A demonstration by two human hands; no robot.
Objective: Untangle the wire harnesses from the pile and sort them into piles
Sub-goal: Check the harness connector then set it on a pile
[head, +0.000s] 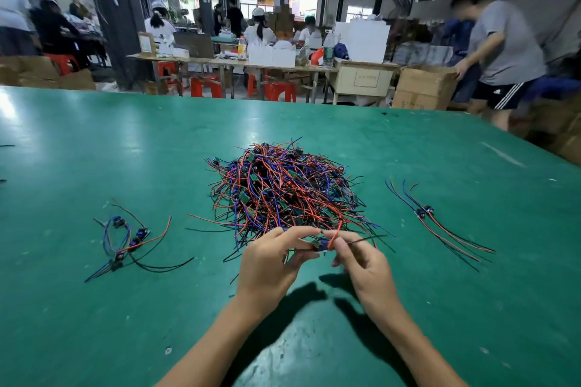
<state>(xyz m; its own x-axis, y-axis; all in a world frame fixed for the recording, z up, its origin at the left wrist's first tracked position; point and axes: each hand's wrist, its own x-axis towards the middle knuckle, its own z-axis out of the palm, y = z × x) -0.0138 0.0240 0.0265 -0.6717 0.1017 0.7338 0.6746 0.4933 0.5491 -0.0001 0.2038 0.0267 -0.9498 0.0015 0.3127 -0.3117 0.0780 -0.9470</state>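
Note:
A big tangled pile of wire harnesses (284,188), red, blue and black wires with small green boards, lies mid-table. Just in front of it my left hand (270,264) pinches one harness (317,243) by its small board. My right hand (361,264) pinches the red and black wires of that same harness, which stick up and out to the right. A small sorted pile (125,239) with looped wires lies at the left. Two straightened harnesses (430,220) lie side by side at the right.
The green table (125,141) stretches wide around the piles, its far edge at the back. Beyond it stand workbenches, red stools (206,85) and cardboard boxes (423,85). A person in a grey shirt (503,50) bends over a box at the right.

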